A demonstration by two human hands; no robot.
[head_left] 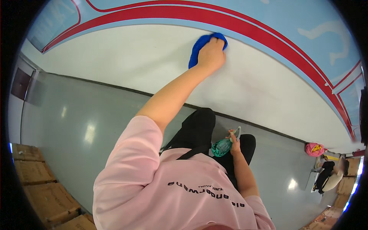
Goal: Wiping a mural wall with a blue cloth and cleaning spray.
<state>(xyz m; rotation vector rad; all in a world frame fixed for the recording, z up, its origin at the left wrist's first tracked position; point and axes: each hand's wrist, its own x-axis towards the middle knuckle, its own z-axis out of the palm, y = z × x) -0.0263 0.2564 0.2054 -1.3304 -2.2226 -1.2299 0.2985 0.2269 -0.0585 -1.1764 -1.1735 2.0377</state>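
Note:
My left hand (211, 55) is stretched far out and presses a blue cloth (196, 51) against the white lower part of the wall (126, 50). The fingers are curled into the cloth, just under the red stripe. Down by my knees, my right hand (235, 145) is closed around the neck of a see-through green spray bottle (222, 148). The bottle is tilted, its nozzle end (238, 132) pointing away from me toward the wall.
A red stripe (184, 14) and light blue panels (268, 21) cover the upper wall. Cardboard boxes (50, 203) are stacked at the lower left. A pink bundle (314, 149) lies by the wall's base at the right. Beyond it another person (329, 176) is low down on the grey floor (84, 115).

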